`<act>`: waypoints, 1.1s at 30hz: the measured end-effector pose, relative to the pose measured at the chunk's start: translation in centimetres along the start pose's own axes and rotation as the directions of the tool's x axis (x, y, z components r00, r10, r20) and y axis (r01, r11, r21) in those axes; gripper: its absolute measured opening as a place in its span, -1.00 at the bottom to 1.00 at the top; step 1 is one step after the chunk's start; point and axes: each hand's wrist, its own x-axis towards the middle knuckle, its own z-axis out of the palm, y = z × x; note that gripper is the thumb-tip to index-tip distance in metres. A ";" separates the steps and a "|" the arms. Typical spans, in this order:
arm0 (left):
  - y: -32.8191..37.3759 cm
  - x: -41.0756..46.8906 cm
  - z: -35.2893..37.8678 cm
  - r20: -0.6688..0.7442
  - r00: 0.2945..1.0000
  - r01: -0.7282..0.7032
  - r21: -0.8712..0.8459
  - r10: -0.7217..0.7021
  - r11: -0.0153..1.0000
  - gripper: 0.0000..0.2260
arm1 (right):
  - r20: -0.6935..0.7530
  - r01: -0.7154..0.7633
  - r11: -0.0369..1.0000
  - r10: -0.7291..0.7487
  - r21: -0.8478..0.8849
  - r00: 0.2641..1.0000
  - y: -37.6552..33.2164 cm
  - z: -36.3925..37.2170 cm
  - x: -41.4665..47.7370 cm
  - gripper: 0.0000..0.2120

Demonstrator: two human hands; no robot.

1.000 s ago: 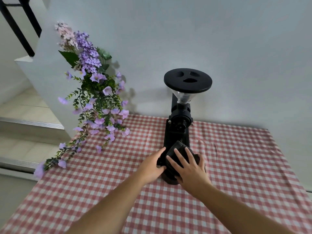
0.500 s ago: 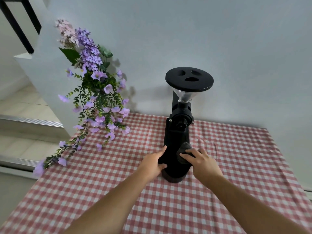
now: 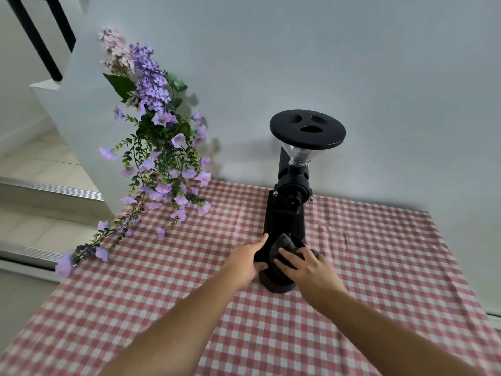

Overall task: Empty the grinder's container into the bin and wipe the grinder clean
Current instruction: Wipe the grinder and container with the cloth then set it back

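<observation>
A black coffee grinder (image 3: 284, 215) stands upright on the checked tablecloth, with a round black lid (image 3: 307, 129) over a clear hopper. My left hand (image 3: 248, 260) grips the left side of the grinder's base. My right hand (image 3: 305, 268) presses a dark grey cloth (image 3: 283, 246) against the lower front of the grinder, fingers spread over it. The cloth hides the spot where the container sits. No bin is in view.
A red-and-white checked cloth (image 3: 379, 267) covers the table. Purple artificial flowers (image 3: 160, 158) trail down at the back left, onto the table. A white wall rises right behind the grinder. Tiled steps (image 3: 40, 191) lie off the table's left edge.
My right hand slid the cloth over the grinder's lower front, right and up, then back down to the base. My left hand kept its hold on the grinder's left side.
</observation>
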 end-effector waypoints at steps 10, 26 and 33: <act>-1.0 0.5 0.5 -0.015 1.000 -0.003 -0.089 0.001 0.996 -0.37 | 0.217 -0.300 0.931 0.256 0.206 0.942 2.2 -7.9 2.2 -0.67; -0.9 0.4 0.3 -0.017 0.999 -0.031 -0.014 0.031 0.999 -0.35 | 0.031 0.024 0.995 -0.021 -0.099 0.999 1.5 0.1 -1.0 -0.37; -0.9 0.8 1.1 -0.048 0.999 -0.026 -0.015 0.025 1.000 -0.35 | 0.002 -0.107 0.989 0.107 -0.099 0.994 2.7 -1.0 -1.8 -0.46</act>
